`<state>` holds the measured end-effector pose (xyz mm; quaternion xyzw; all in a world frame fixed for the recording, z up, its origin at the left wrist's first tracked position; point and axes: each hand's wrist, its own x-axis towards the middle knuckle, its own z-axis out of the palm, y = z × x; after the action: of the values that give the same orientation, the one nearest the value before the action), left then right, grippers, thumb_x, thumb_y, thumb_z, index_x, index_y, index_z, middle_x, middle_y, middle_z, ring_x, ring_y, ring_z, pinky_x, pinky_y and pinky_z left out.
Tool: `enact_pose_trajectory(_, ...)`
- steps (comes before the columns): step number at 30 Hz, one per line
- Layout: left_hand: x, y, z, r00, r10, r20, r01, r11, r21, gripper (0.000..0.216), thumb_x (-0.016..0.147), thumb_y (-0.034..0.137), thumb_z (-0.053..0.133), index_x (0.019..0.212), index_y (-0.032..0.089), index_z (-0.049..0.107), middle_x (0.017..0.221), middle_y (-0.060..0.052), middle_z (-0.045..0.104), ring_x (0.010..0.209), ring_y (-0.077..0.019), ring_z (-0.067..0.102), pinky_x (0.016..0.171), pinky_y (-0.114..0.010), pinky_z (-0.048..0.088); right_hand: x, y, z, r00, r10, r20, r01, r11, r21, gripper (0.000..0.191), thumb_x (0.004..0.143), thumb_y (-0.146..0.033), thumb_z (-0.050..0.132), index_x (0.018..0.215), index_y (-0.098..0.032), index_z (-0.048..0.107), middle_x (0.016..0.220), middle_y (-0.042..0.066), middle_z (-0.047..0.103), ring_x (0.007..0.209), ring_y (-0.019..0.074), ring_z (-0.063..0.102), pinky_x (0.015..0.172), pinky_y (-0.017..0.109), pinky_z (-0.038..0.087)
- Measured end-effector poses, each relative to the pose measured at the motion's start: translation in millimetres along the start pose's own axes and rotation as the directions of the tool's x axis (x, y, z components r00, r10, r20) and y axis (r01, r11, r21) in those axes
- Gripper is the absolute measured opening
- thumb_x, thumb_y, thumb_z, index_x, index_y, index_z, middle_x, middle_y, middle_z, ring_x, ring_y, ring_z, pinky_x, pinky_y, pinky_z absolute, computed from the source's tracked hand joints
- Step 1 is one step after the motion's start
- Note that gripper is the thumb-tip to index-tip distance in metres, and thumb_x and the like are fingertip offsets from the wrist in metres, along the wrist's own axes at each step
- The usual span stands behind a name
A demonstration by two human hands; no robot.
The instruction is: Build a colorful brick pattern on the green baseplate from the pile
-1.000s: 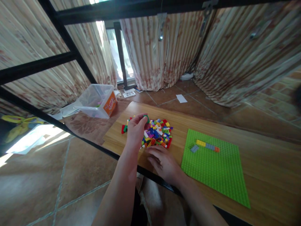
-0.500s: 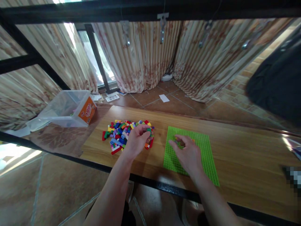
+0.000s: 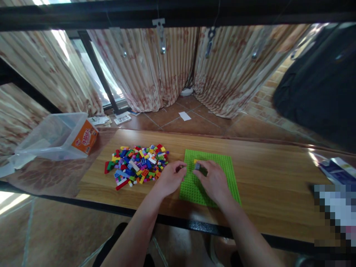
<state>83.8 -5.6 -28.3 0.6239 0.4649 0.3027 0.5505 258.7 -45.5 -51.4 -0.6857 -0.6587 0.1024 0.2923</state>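
The green baseplate (image 3: pixel 211 198) lies flat on the wooden table, under both hands. Over its left edge hovers my left hand (image 3: pixel 169 180), thumb and fingertips brought close together; whatever they pinch, if anything, I cannot make out. My right hand (image 3: pixel 214 181) is above the plate, with a small greyish brick (image 3: pixel 197 166) between thumb and fingers. Just behind it a yellow brick (image 3: pixel 195 161) shows on the plate, partly covered by the fingers. A pile of mixed coloured bricks (image 3: pixel 139 163) spreads to the left of my left hand.
A clear plastic box (image 3: pixel 52 137) with an orange label stands left of the wooden tabletop (image 3: pixel 267 185). Printed packets (image 3: pixel 338 170) lie at the right end. The table's dark front edge (image 3: pixel 200 225) runs before me; striped curtains (image 3: pixel 144 70) hang beyond.
My left hand has moved from the brick pile to the baseplate's left edge, beside my right hand. The green brick it held is no longer visible. The view has shifted right.
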Motion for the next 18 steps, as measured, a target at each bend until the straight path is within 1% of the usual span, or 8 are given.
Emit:
enact_pose_trajectory(2,1.0,-2.0,3.9,1.000,0.005,0.006,-0.005,0.999,0.046,0.028,0.084,0.030,0.056,0.102,0.015,0.071,0.064,0.000,0.061,0.053,-0.0130,0.053,0.053,-0.023,0.039,1.2,1.9,-0.4,1.000,-0.008,0.005,0.008,1.000,0.001,0.030,0.086,-0.035,0.062,0.113,-0.023,0.069,0.099,0.008,0.068,0.094,0.0251,0.060,0.087,0.041,0.047)
enact_pose_trajectory(5,3.0,-3.5,8.4,0.999,0.045,0.029,-0.048,0.989,0.138,0.032,0.085,0.031,0.055,0.105,0.015,0.073,0.066,-0.002,0.064,0.058,-0.0156,0.055,0.055,-0.025,0.040,2.8,-0.7,0.7,0.999,-0.026,0.019,0.027,1.000,-0.014,0.029,0.085,-0.033,0.063,0.112,-0.025,0.071,0.100,0.008,0.067,0.097,0.0257,0.059,0.087,0.041,0.047)
enact_pose_trajectory(10,3.8,-1.1,11.9,0.996,0.079,0.050,-0.089,0.959,0.269,0.035,0.086,0.034,0.055,0.109,0.016,0.074,0.078,-0.006,0.071,0.064,-0.0189,0.059,0.061,-0.028,0.043,3.1,-4.1,-1.9,1.000,0.001,0.001,-0.001,0.999,-0.041,0.034,0.084,-0.032,0.065,0.115,-0.021,0.069,0.101,0.009,0.068,0.099,0.0267,0.059,0.089,0.042,0.047)
enact_pose_trajectory(12,2.4,1.1,11.6,0.994,0.083,0.064,-0.099,0.951,0.293,0.035,0.087,0.033,0.054,0.109,0.016,0.074,0.078,-0.006,0.072,0.064,-0.0192,0.059,0.062,-0.029,0.043,1.6,-1.6,-4.3,1.000,0.010,-0.013,-0.010,1.000,-0.012,0.033,0.084,-0.034,0.065,0.114,-0.021,0.070,0.100,0.009,0.068,0.097,0.0259,0.060,0.089,0.042,0.047)
enact_pose_trajectory(15,0.0,3.7,11.0,0.993,0.090,0.082,-0.111,0.948,0.298,0.033,0.086,0.030,0.054,0.108,0.017,0.074,0.077,-0.005,0.072,0.064,-0.0194,0.059,0.062,-0.028,0.043,-1.8,3.0,-5.9,0.999,0.017,-0.038,-0.016,0.999,0.032,0.027,0.084,-0.036,0.063,0.105,-0.023,0.072,0.100,0.008,0.068,0.095,0.0247,0.061,0.088,0.041,0.048)
enact_pose_trajectory(18,-1.9,4.6,11.7,0.990,0.111,0.082,-0.131,0.942,0.309,0.033,0.085,0.029,0.054,0.110,0.018,0.074,0.080,-0.006,0.073,0.066,-0.0199,0.061,0.063,-0.029,0.043,-4.2,4.0,-4.5,0.999,0.010,-0.037,-0.009,0.999,0.038,0.022,0.085,-0.035,0.062,0.101,-0.024,0.074,0.102,0.008,0.069,0.095,0.0244,0.062,0.088,0.041,0.048)
